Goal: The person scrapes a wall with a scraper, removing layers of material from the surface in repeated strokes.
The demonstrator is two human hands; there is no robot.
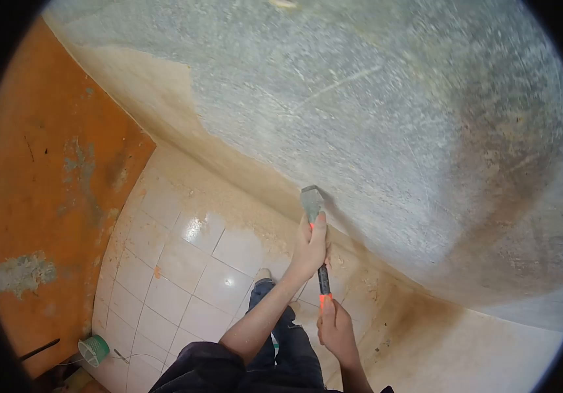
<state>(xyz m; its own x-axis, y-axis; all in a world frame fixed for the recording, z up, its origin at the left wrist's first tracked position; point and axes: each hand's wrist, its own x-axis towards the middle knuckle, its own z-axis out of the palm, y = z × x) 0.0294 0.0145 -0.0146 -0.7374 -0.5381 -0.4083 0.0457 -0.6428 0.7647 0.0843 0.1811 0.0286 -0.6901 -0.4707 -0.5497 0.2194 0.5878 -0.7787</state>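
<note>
A long-handled scraper [324,280] with a flat grey blade and a black-and-orange handle lies across the middle of the view. My left hand [310,249] is closed round its upper part, just below the blade, thumb laid along it. Lower down, my right hand [338,326] grips the orange end of the handle. The blade's edge is right at the wall [373,150], where a rough grey surface meets a strip of beige coating [229,154].
Light floor tiles [196,262] carry dust and crumbs along the wall's foot. An orange wall [65,164] with worn grey patches stands at left. A green-and-white round container [94,350] sits at lower left, with a thin cord nearby. My shoe [263,274] is close to the wall.
</note>
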